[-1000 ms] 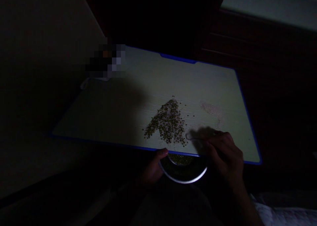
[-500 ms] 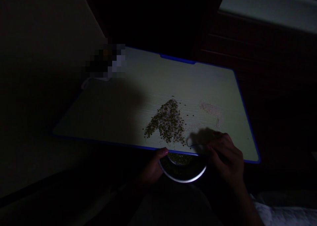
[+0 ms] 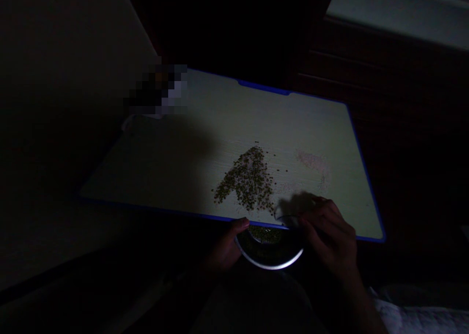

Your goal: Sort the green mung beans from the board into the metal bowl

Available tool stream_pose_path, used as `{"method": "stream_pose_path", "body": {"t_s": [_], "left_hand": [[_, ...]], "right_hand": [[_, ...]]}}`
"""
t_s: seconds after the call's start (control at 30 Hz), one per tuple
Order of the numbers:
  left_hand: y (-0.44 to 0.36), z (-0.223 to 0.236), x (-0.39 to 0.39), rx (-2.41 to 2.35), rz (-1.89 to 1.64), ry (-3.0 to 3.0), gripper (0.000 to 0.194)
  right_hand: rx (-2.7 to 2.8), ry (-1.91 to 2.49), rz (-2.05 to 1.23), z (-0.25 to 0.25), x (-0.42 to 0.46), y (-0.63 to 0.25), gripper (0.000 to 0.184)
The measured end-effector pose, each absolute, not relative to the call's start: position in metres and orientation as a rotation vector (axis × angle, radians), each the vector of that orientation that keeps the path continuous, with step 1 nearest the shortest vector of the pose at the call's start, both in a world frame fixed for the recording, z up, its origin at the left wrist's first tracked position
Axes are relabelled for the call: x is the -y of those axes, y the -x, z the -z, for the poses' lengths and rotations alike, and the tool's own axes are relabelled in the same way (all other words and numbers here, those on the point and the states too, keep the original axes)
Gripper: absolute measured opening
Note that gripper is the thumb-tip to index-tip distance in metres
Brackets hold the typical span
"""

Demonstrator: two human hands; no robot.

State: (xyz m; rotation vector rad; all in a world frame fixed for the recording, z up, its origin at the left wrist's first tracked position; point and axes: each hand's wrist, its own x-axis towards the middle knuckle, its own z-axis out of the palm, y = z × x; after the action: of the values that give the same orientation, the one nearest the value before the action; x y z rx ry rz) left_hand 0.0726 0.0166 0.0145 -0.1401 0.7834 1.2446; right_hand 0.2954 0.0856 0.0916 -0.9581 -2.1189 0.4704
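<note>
A pile of small dark green grains [image 3: 252, 180], like mung beans, is spread on a pale board [image 3: 311, 121] with a blue rim. My left hand [image 3: 230, 246] grips a shiny-rimmed metal bowl [image 3: 276, 265] just below the board's near edge, its thumb lying at that edge. More green grains show inside the bowl, which the board partly covers. In my right hand [image 3: 331, 231] is a thin spoon [image 3: 284, 217], pinched by its handle. The spoon's tip is on the board by the near edge, beside a few stray grains at the pile's right corner.
A smaller patch of pinkish grains [image 3: 313, 163] lies on the board's right side. At the far left corner sits a blurred-out object [image 3: 157, 90]. White quilted cloth [image 3: 414, 317] shows at bottom right. The surroundings are very dark.
My right hand has moved slightly left and towards me, bringing the spoon's tip closer to the board's near edge. The left hand and bowl have barely moved.
</note>
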Motion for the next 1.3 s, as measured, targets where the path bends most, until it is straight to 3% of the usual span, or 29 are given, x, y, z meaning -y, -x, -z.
{"method": "stream_pose_path", "body": {"t_s": [0.17,1.3], "left_hand": [[-0.073,-0.019,-0.018,-0.76,-1.235,0.137,0.058],[-0.075,-0.006,-0.016,-0.707,-1.213,0.08,0.048]], "right_hand": [[2.086,1.019,-0.407,-0.091,-0.085,-0.29,0.023],[2.166,0.936,-0.534,-0.093,-0.092,-0.287,0.025]]}}
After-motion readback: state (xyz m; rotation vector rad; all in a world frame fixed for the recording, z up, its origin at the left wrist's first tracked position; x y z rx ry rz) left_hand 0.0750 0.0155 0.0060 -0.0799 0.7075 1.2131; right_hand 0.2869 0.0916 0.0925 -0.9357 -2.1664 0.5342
